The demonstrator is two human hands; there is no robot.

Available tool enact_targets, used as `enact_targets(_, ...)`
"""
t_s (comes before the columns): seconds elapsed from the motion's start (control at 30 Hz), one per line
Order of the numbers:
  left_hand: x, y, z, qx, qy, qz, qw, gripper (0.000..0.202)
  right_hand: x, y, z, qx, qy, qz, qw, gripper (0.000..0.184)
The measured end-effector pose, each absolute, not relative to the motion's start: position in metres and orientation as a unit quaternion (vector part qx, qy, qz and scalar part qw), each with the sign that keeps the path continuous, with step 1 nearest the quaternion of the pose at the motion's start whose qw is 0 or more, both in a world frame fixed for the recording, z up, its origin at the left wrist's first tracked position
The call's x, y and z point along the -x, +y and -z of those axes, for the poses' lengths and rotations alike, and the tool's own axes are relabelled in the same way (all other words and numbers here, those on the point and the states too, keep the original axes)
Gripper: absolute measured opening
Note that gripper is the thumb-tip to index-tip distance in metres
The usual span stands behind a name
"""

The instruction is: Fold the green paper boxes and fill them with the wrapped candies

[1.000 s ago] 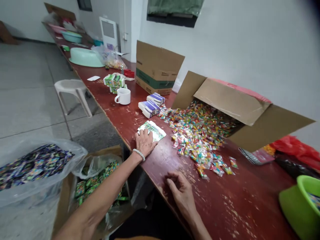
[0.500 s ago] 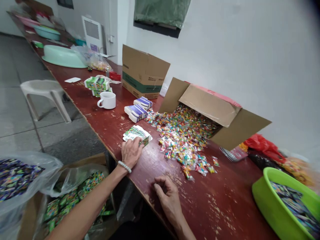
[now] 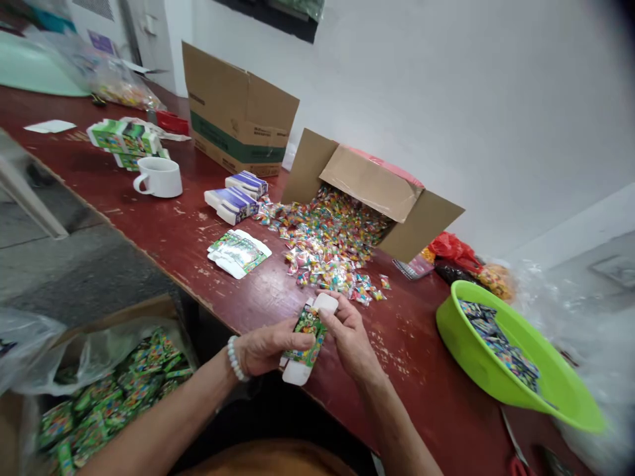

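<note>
A small green printed carton (image 3: 308,336) with white end flaps folded out is between my two hands, just over the table's near edge. My left hand (image 3: 270,344), with a beaded bracelet at the wrist, grips its left side, thumb across the front. My right hand (image 3: 347,327) holds the upper right, its thumb by the top flap. Flattened green cartons (image 3: 239,252) lie on the red table (image 3: 208,291) beyond my left hand. Past my hands, small clear-wrapped candies (image 3: 332,244) spill from a tipped cardboard box (image 3: 370,182).
A white mug (image 3: 159,177), purple cartons (image 3: 234,201) and stacked green cartons (image 3: 124,137) stand on the left, before an upright cardboard box (image 3: 238,112). To the right sit a lime-green basin (image 3: 456,350) of dark packets and scissors (image 3: 516,443). Green packets (image 3: 119,403) fill a lined box below.
My left hand has come back from the flattened cartons with one carton, which now stands opened out. My right hand has joined it on the carton. The view has swung right.
</note>
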State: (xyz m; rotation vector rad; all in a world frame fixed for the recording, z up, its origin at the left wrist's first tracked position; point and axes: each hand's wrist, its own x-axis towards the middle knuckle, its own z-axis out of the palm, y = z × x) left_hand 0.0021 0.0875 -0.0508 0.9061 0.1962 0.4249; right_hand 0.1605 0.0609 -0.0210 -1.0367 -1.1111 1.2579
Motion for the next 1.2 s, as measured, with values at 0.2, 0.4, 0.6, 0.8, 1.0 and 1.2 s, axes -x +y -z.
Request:
enact_targets(0.2, -0.012, 0.078, 0.045, -0.404, 0.049, -0.207, 0.89, 0.058, -0.162, 0.037, 0.009, 0.418, -0.46, -0.589, 0.516, 0.061)
enact_targets(0.4, -0.009, 0.069, 0.029, -0.455, 0.115, -0.253, 0.846, 0.048, -0.157, 0.028, 0.001, 0.434, -0.496, -0.552, 0.51, 0.063)
enact_targets(0.6, -0.014, 0.064, 0.025, -0.446, 0.171, -0.305, 0.824, 0.045, -0.155, 0.028, -0.004, 0.429, -0.519, -0.51, 0.535, 0.045)
enact_targets(0.8, -0.014, 0.066, 0.026, -0.521, 0.236, -0.381, 0.726, 0.036, -0.162, 0.031, 0.006, 0.479, -0.512, -0.445, 0.557, 0.023)
enact_targets(1.0, -0.011, 0.058, 0.032, -0.516, 0.289, -0.489, 0.642, 0.055, -0.164, 0.037, 0.018, 0.503, -0.5, -0.415, 0.57, 0.032)
enact_targets(1.2, -0.015, 0.051, 0.039, -0.549, 0.36, -0.491, 0.572, 0.054, -0.156, 0.034, 0.025, 0.486, -0.463, -0.416, 0.614, 0.036)
